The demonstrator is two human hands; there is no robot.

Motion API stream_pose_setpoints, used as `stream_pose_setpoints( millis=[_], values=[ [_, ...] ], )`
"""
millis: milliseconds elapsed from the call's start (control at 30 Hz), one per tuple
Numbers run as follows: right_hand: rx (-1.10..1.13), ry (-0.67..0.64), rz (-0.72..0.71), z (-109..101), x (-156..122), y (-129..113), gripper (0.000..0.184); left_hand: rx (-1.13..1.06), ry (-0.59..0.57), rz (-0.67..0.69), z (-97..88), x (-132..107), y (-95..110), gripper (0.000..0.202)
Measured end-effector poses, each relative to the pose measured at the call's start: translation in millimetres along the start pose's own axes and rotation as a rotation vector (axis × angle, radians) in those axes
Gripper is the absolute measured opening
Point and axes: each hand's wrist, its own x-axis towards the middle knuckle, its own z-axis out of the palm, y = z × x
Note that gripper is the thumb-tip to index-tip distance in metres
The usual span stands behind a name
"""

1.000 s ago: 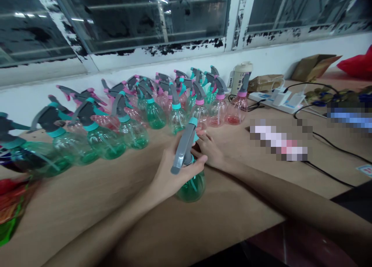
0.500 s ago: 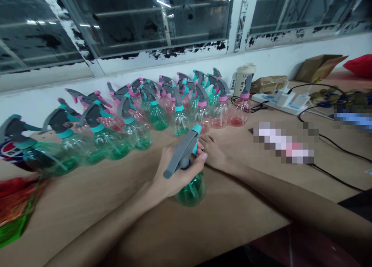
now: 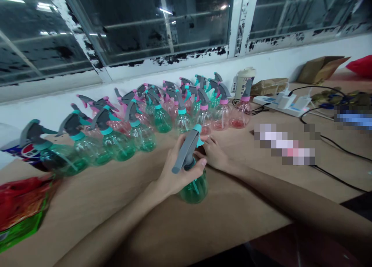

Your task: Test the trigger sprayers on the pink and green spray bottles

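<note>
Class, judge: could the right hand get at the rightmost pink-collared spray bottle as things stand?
Probably yes: only tabletop shows between the right hand and that pink-collared spray bottle, though that hand is close against the green spray bottle in the left hand.

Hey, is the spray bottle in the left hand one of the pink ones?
No, the spray bottle in the left hand has a green body and a gray spray head with turquoise parts.
</note>
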Motion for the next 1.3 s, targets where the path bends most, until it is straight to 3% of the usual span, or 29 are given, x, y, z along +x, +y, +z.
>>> stream_pose_setpoints(
  millis=[100, 200, 300, 500, 733, 1000, 1300],
  values=[
    [0.014, 0.002, 0.009, 0.6, 0.6, 0.8, 0.019, -0.068, -0.043, 0.027, 1.6, 0.5, -0.4, 0.049],
    [0.023, 0.004, 0.010, 0.3, 1.2, 0.4, 0.018, 0.004, 0.013, -0.005, -1.1, 4.0, -12.1, 0.049],
    [0.032, 0.014, 0.012, -0.4, 1.2, -1.5, 0.017, 0.067, 0.123, -0.024, -11.8, 12.4, -34.3, 0.048],
    [0.056, 0.044, 0.012, 1.4, 1.0, -3.8, 0.014, 0.271, 0.455, -0.070, -35.5, 41.0, -75.4, 0.045],
    [0.066, 0.056, 0.005, 0.8, 1.3, -4.9, 0.012, 0.398, 0.592, -0.118, -39.4, 78.8, -105.5, 0.052],
    [0.062, 0.033, 0.010, -3.8, 2.1, -8.0, 0.011, 0.446, 0.643, -0.108, -44.0, 108.1, -121.8, 0.051],
    [0.060, 0.006, 0.023, -8.7, 1.6, -12.2, 0.010, 0.441, 0.565, -0.103, -56.1, 116.4, -127.6, 0.052]
  ],
)
